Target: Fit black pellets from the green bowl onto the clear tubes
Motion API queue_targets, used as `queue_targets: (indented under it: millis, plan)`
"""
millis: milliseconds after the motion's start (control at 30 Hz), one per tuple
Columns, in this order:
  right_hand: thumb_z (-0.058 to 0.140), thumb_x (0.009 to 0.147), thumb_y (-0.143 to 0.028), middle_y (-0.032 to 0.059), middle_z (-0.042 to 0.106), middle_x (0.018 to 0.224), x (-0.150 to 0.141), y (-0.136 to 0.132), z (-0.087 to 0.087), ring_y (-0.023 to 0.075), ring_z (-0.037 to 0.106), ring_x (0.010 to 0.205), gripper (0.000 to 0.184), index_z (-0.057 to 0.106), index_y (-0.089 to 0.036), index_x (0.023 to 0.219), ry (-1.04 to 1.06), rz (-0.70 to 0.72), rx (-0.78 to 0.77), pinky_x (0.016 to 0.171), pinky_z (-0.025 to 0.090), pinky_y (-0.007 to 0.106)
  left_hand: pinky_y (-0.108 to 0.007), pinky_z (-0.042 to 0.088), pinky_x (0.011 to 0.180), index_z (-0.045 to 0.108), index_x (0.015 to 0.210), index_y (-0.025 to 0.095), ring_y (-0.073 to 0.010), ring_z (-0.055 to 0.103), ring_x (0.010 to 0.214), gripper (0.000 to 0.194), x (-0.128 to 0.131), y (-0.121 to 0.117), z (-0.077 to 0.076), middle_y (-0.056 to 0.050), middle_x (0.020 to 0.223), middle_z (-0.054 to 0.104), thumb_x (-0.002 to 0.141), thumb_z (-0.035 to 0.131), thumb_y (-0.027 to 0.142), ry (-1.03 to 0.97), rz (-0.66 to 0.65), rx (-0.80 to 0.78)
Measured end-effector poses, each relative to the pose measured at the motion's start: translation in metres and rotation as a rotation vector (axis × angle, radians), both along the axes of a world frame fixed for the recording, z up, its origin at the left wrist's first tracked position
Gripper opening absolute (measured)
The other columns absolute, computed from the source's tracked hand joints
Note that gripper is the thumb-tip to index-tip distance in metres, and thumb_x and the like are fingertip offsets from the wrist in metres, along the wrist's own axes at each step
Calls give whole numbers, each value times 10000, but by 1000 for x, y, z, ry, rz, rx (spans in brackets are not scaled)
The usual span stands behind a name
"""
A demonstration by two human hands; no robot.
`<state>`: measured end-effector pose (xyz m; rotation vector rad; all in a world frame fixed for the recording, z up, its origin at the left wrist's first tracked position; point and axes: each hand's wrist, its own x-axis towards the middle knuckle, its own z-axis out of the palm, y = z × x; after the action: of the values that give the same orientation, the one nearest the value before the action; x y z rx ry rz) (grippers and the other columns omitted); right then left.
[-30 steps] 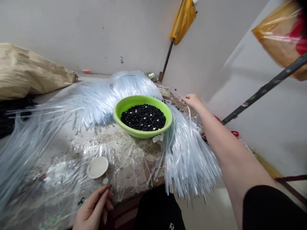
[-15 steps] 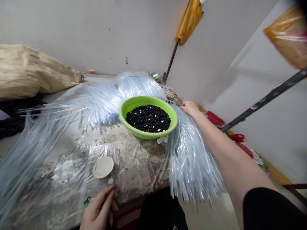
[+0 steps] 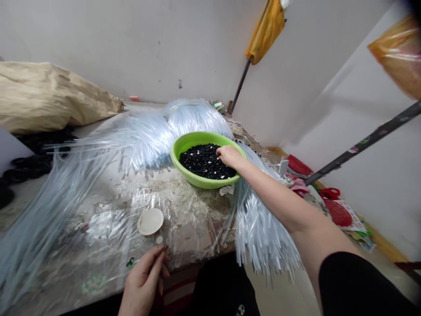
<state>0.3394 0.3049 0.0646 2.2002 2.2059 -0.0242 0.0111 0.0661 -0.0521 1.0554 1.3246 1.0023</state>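
Observation:
In the head view my right hand [image 3: 229, 156] is over the right side of a green plastic basin [image 3: 184, 174]. Its fingers are bent together at the small black pieces [image 3: 200, 163] inside, with a few white bits among them; whether anything is pinched is hidden. My left hand [image 3: 144, 276] hangs at the table's front edge, thumb pressed against curled fingers. Nothing held there can be made out. Just beyond it lie a small white dish [image 3: 150, 221] and a white disc [image 3: 159, 240]. A bundle of clear plastic tubes [image 3: 259, 228] drapes over the edge under my right forearm.
More clear tubes [image 3: 141, 136] spread across the back and left of the worn table [image 3: 190, 219]. A beige sack [image 3: 55, 98] and black coils [image 3: 29, 166] sit at the left. A metal bar [image 3: 368, 142] slants across the right, with red items [image 3: 299, 164] below.
My right hand has moved left from the tubes behind the basin to the black pieces inside it. My left hand keeps its pose. The whole view has shifted slightly.

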Motion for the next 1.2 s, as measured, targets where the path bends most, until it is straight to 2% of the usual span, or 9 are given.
queue_targets:
  millis: [100, 267, 367, 500, 700, 867, 1000, 1133, 1200]
  plan:
    - [578, 945, -338, 102, 610, 1228, -7, 4, -9, 215, 620, 1053, 309, 602, -167, 1201, -24, -29, -28, 897, 529, 418, -226, 429, 344, 705, 1003, 164, -124, 527, 354, 491, -2, 1, -1, -8, 599, 670, 727, 704, 570, -3, -24, 0]
    - [583, 942, -340, 98, 596, 1242, -11, 7, -15, 215, 618, 1050, 334, 580, -171, 1230, 13, -79, -47, 881, 539, 420, -231, 408, 326, 705, 997, 163, -127, 517, 340, 523, -1, -2, -10, -13, 609, 671, 715, 699, 602, 7, 17, 4]
    - [585, 941, -339, 99, 595, 1243, -8, 6, -15, 216, 617, 1053, 334, 581, -171, 1230, 90, -102, -44, 883, 538, 419, -233, 406, 326, 710, 995, 166, -129, 515, 339, 512, 0, -3, -14, -12, 602, 667, 720, 696, 598, 1, 18, 19]
    - [585, 941, -347, 91, 604, 1223, -2, 1, -13, 212, 622, 1036, 330, 585, -168, 1218, 269, -131, -14, 871, 543, 422, -234, 417, 334, 723, 967, 171, -130, 530, 358, 478, -1, -2, -7, -21, 631, 681, 710, 717, 573, -11, 18, 17]
    - [549, 918, -173, 60, 717, 838, -4, -20, -5, 82, 662, 659, 78, 604, -117, 918, 709, -141, 55, 636, 488, 186, -231, 418, 356, 715, 974, 155, -123, 521, 367, 460, -1, -2, 6, -10, 610, 661, 729, 711, 545, -22, -28, -4]
    - [584, 849, -274, 1, 681, 762, -21, -62, 12, 53, 572, 556, 114, 558, -163, 859, 1027, -88, 83, 494, 388, 149, -197, 374, 346, 722, 900, 158, -120, 541, 432, 399, 8, -4, 18, -23, 635, 670, 702, 737, 504, -84, 43, -50]
    - [670, 767, -299, -54, 576, 643, -55, -119, 17, 70, 503, 544, 143, 605, -179, 809, 1328, 71, 56, 521, 395, 187, -191, 381, 364, 709, 959, 147, -134, 585, 501, 415, 19, -4, 43, -50, 718, 691, 700, 755, 469, -251, -87, -189]
    - [676, 796, -198, -1, 651, 790, -102, -181, 5, 138, 602, 775, 33, 654, -188, 774, 1290, 252, 52, 738, 477, 267, -175, 363, 386, 675, 1086, 146, -114, 586, 511, 438, 29, -6, 71, -55, 758, 688, 763, 737, 434, -487, -197, -310]
    - [647, 827, -149, 15, 652, 826, -120, -204, -3, 151, 611, 831, 81, 663, -194, 760, 1238, 349, 84, 785, 475, 279, -170, 359, 395, 678, 1026, 142, -102, 580, 505, 385, 33, -7, 79, -52, 746, 681, 797, 714, 449, -571, -234, -332]
